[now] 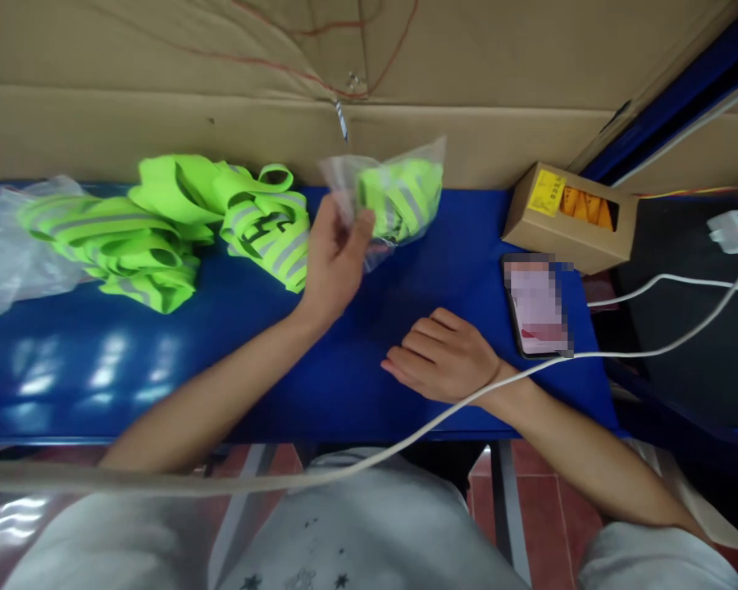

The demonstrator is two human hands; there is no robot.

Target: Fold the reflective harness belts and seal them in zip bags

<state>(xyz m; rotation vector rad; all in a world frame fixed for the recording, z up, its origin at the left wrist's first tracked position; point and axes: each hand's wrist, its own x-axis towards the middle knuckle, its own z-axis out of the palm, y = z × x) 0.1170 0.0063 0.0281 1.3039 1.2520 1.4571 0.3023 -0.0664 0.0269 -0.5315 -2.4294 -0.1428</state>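
My left hand point(335, 262) grips a clear plastic bag point(438, 156) above the back of the blue table. Inside the bag lies a bundled neon-green strap point(403, 197) with grey reflective stripes. My right hand point(439, 356) is over the table nearer to me, back upward and fingers curled closed; nothing shows in it, though its palm is hidden. Left of the bag are a loosely rolled green reflective strap point(267, 229), with black fittings in it, and a larger heap of green straps point(120, 238).
More clear plastic bags point(21, 246) lie at the far left of the blue table point(178, 369). On the right are a phone point(535, 303) and an open cardboard box point(532, 213) with orange contents. A white cable point(627, 354) runs across the near side, past my right wrist.
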